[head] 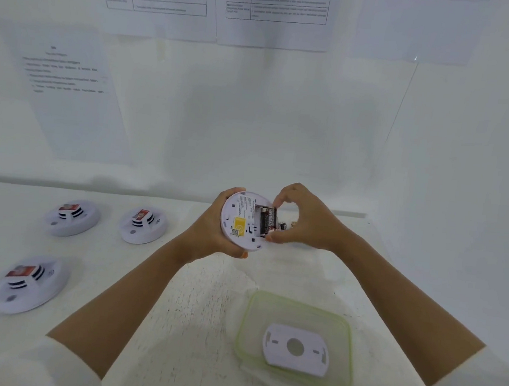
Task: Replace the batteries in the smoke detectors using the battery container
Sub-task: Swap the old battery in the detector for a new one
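My left hand point(208, 235) holds a white round smoke detector point(239, 219) above the table, its back side facing me with a yellow sticker and an open battery bay. My right hand point(303, 222) pinches the dark batteries point(267, 220) sitting in that bay, thumb below and fingertips above. Behind my right hand, part of the battery container point(285, 226) with dark batteries shows on the table, mostly hidden. A white mounting plate point(295, 349) lies on a clear, green-rimmed lid point(255, 305) at the near right.
Three more white smoke detectors lie face up on the white table point(199, 305) to the left: two further back point(72, 217) point(143, 225) and one nearer point(28, 284). Printed sheets point(70, 91) hang on the white wall behind.
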A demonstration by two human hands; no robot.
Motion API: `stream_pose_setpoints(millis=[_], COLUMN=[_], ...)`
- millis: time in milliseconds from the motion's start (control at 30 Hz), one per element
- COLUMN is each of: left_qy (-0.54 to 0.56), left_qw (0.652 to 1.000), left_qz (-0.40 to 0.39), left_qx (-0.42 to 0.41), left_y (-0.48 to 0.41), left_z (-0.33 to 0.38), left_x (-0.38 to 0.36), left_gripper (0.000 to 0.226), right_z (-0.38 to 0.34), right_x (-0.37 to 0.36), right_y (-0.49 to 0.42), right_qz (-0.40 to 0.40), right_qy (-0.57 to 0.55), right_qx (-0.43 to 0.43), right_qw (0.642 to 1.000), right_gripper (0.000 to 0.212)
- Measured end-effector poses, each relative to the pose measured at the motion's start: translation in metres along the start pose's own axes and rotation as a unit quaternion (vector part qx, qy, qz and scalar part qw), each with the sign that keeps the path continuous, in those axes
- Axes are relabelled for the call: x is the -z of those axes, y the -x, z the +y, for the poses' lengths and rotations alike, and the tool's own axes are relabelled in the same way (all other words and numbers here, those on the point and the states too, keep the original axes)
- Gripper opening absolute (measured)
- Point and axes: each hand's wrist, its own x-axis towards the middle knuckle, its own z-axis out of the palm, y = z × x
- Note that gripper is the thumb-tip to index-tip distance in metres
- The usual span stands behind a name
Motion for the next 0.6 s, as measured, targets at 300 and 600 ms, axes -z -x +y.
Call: stream_pose_setpoints(millis=[300,600], left_qy=[-0.013,-0.014], left_qw=[1.0,0.999], left_qz=[0.028,0.03], left_qx=[-0.002,0.002], left_y=[0.005,0.007], left_z=[0.0,-0.006], left_x=[0.017,0.012], left_gripper=[0.107,0.102], right_z=[0.017,0.02], right_x=[-0.024,-0.063], right_y=[-0.005,-0.015], right_qz=[-0.128,-0.235], right_qy=[0.032,0.094], right_qx=[-0.158,-0.206], right_qw=[0.979,0.945], right_gripper=[0.051,0.055])
